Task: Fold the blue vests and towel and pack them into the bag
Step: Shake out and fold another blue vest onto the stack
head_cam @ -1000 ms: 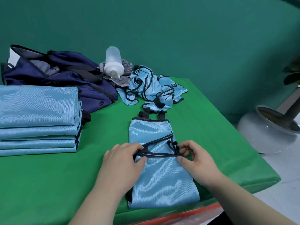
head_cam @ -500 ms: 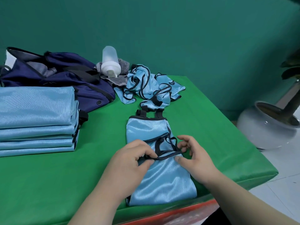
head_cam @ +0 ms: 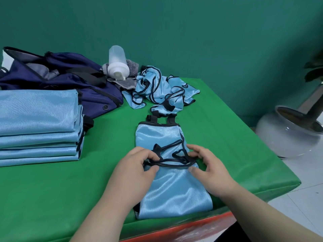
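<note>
Head view. Green worktop: the near edge runs along the bottom of the frame with a red strip below it. The right edge slants from far-left to a near-right corner, and beyond it a white plant pot stands on the floor.

The vest in work lies flat, its near end just beside the near edge. Its long axis runs near to far, leaning slightly left at the far end. Two black strap tabs at that far end point toward the heap of unfolded vests and almost touch it.

The left hand and right hand sit at mid-length of the vest. The fingers of both are curled and pinch the black trim that crosses the cloth, left at its left end and right at its right end.

Open green shows between the vest and the stack of folded vests at left, and a narrower band between the vest and the right edge.

The navy bag lies open behind the stack. A bottle rests on the striped grey towel between the bag and the heap.
</note>
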Demonstrator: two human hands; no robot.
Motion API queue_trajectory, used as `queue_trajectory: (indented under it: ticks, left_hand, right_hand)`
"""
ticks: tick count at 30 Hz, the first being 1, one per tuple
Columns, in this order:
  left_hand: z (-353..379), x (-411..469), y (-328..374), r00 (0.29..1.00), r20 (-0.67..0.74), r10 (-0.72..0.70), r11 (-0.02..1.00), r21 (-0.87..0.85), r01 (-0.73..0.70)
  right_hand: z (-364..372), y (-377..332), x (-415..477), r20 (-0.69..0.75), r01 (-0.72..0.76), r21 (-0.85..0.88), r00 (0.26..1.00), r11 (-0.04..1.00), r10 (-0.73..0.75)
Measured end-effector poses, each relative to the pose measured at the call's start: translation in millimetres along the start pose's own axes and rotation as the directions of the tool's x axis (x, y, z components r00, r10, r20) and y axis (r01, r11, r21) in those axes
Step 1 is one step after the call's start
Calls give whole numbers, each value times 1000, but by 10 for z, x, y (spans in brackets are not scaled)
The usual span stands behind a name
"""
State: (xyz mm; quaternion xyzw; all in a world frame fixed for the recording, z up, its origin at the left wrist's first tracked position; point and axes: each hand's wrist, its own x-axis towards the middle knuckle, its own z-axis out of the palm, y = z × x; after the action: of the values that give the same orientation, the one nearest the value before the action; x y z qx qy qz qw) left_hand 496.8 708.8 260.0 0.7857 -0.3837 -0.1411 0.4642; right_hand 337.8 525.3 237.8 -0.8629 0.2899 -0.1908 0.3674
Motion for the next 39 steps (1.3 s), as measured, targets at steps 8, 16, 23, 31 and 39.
queue_trajectory:
  ticks: [8, 16, 23, 31, 39]
  left_hand:
    - [6, -5, 29, 998, -40, -52, 998, 18, 53]
    - [17, 20, 67, 982, -150, -112, 984, -158, 88]
    - [-48, 53, 113, 961, -216, -175, 935, -341, 94]
    - [-192, 312, 198, 946, -264, -190, 915, -396, 73]
    - [-134, 1130, 79, 949, -294, -118, 987, -140, 80]
  right_hand:
    - [25, -72, -5, -20, -2, -27, 1000, 1000, 2]
    - [-90, -212, -68, -5, -73, 351, 997, 933, 80]
    - [-93, -340, 104, -30, -35, 552, 998, 833, 62]
    - [-56, -483, 472, -70, 21, 712, 997, 702, 42]
    - [53, -413, 1113, -173, -106, 497, 960, 861, 218]
